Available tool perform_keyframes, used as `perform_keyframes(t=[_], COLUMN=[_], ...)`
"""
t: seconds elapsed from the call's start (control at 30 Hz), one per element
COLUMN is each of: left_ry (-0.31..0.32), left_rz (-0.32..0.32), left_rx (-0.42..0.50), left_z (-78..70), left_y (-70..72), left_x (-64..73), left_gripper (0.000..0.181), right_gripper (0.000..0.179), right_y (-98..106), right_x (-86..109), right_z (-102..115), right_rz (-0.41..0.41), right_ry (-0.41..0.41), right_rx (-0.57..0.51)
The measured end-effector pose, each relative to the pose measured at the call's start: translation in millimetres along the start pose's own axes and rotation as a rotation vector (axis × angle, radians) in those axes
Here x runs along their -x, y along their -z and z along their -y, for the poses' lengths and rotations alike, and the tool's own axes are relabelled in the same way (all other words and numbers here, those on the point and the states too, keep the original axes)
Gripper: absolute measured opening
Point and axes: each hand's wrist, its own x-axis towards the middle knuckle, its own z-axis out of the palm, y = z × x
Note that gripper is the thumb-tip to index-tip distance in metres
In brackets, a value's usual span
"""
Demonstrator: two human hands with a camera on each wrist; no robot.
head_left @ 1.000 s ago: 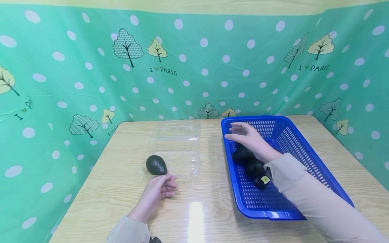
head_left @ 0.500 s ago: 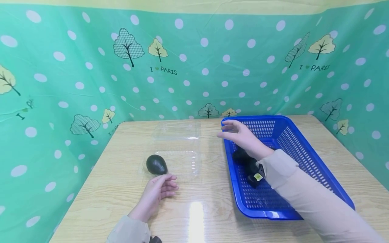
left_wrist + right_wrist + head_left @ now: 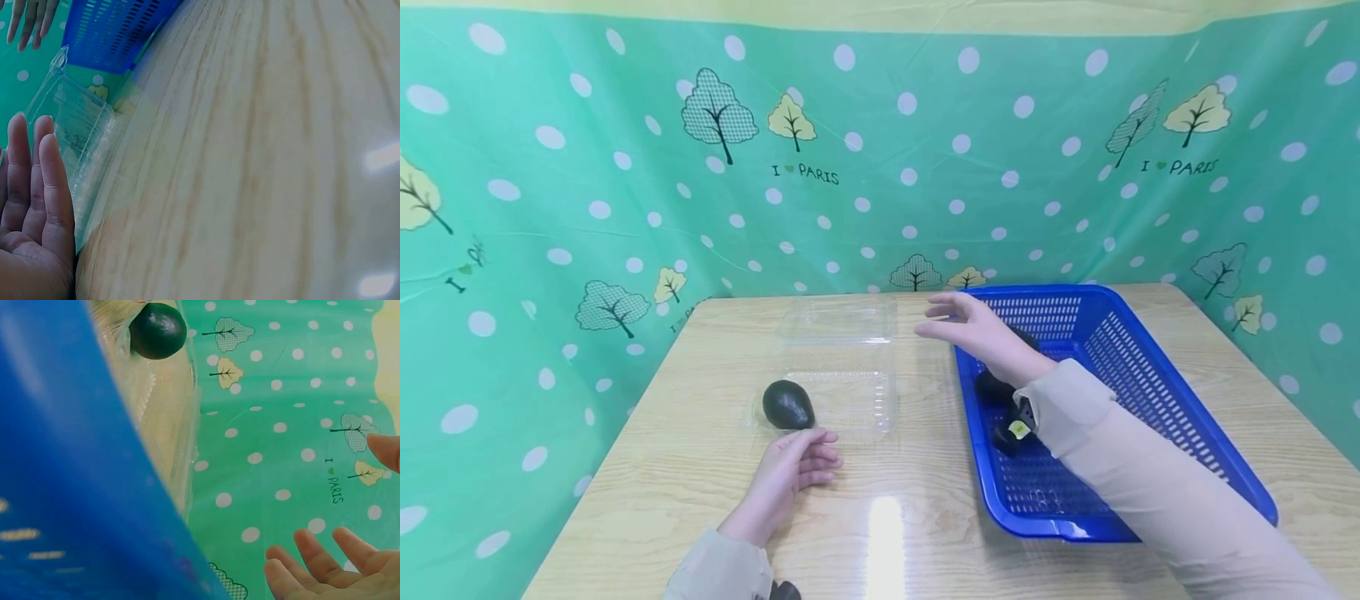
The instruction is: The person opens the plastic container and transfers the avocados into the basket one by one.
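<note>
A single dark avocado (image 3: 788, 405) sits in the left part of a clear plastic clamshell container (image 3: 850, 402), its lid folded back on the wood table. My left hand (image 3: 784, 477) rests by the container's front edge, just below the avocado, fingers relaxed and holding nothing. My right hand (image 3: 981, 337) hovers over the left rim of a blue basket (image 3: 1075, 527), thumb apart from gently curved fingers and nothing between them. In the right wrist view the palm and fingers (image 3: 325, 562) are bare. More dark avocados (image 3: 994, 388) lie in the basket, partly hidden under my right arm.
The wood table (image 3: 647, 483) reaches back to a green dotted curtain (image 3: 865, 125) that hangs behind and along both sides. A strip of table separates the container from the basket. A small black wrist device (image 3: 786, 590) shows beside my left sleeve.
My right hand has moved left from inside the basket area to beyond its left rim. The left hand and the avocado in the container have stayed put.
</note>
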Motion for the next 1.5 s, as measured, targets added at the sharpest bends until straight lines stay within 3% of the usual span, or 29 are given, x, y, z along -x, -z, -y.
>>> perform_keyframes(t=[0.6, 0.9, 1.5], left_ry=[-0.007, -0.014, -0.007], left_rz=[-0.016, -0.023, 0.002], left_rx=[0.004, 0.000, 0.003], left_z=[1.2, 2.4, 1.1], left_y=[-0.8, -2.0, -0.5], left_x=[-3.0, -3.0, -1.4], left_gripper=[0.026, 0.027, 0.031], right_gripper=[0.068, 0.069, 0.067], right_y=[-17, -34, -76], right_x=[-17.3, -22.0, -34.2], right_z=[20, 22, 22], right_rz=[0.039, 0.065, 0.132], right_ry=[0.005, -0.020, 0.013], right_rx=[-0.035, -0.035, -0.028])
